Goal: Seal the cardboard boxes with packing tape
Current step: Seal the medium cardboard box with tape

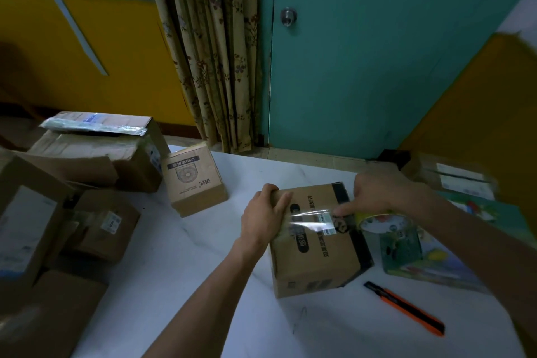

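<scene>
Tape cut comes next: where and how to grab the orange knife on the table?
Take the utility knife by the middle of its orange body, coming from above. It lies flat on the table, long and thin, running diagonally, so fingers should probably close across its narrow width.

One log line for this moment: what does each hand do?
step: taping box | left hand: grips box edge | right hand: presses tape on box top | roll: right of box | knife: on table
</scene>
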Demonstrator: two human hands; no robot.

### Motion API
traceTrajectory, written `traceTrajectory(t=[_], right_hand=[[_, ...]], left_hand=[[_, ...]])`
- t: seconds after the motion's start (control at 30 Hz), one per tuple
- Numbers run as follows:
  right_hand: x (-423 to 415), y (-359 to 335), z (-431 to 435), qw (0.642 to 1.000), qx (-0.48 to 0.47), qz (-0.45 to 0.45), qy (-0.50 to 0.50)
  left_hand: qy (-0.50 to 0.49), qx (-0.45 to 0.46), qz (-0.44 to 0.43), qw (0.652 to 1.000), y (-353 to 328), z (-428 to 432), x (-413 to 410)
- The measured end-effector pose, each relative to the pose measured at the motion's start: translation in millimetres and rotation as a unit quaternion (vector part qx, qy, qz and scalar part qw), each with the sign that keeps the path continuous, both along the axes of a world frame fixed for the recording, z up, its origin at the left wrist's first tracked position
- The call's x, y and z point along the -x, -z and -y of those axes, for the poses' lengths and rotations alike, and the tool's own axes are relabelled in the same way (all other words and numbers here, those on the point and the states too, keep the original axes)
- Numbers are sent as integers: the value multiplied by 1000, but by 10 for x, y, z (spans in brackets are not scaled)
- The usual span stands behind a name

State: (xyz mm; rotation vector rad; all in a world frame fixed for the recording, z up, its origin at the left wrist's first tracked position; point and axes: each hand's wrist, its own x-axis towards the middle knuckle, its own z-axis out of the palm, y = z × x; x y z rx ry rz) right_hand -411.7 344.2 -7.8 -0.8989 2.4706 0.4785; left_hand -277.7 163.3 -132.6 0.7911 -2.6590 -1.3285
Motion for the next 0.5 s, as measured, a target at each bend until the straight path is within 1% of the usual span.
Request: traceTrajectory(t=[0.07, 0.17, 0.23, 0.33, 0.4, 0.5], right_hand=[[5, 19, -4, 1000, -14, -2, -13], [86, 134, -153, 999, -28, -33, -31], [154, 278, -319, 999, -6, -40, -19], [144, 486, -528, 995, 85, 18, 39], [130, 590, -596, 982, 149, 64, 92], [54, 632, -552, 963, 180, 129, 151]], left_hand=[[3, 13, 6, 1000, -20, 27, -6], [7, 33, 17, 999, -44, 18, -16], [7, 38, 20, 999, -65, 8, -24], [7, 24, 22, 999, -42, -9, 6], [10, 1, 19, 1000, -35, 2, 31], [18, -34, 10, 999, -65, 119, 50]])
